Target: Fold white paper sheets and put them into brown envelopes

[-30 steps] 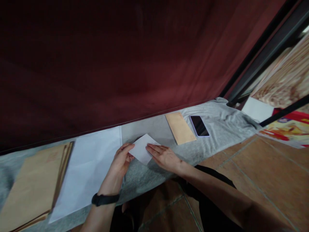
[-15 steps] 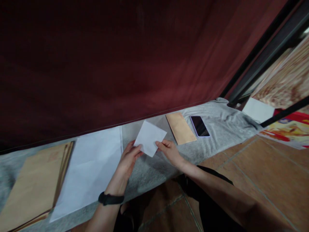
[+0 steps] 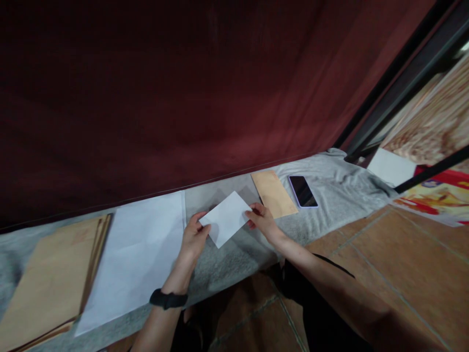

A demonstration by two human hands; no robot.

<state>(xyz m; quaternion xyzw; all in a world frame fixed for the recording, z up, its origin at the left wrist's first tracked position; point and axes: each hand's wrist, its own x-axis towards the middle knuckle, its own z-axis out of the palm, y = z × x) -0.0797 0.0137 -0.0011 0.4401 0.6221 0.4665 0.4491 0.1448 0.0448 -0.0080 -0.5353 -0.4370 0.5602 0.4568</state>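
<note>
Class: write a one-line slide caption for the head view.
Left hand and right hand hold a white paper over grey cloth; a tan envelope and a phone lie to the right.

One head-worn camera looks forward and down from above the near side of a long, narrow grey cloth (image 3: 342, 190), close enough that the cloth's left end is cut off, and faces a broad dark-red sheet (image 3: 220, 98) beyond it.

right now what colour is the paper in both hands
The held paper is white; see the head view.
</note>
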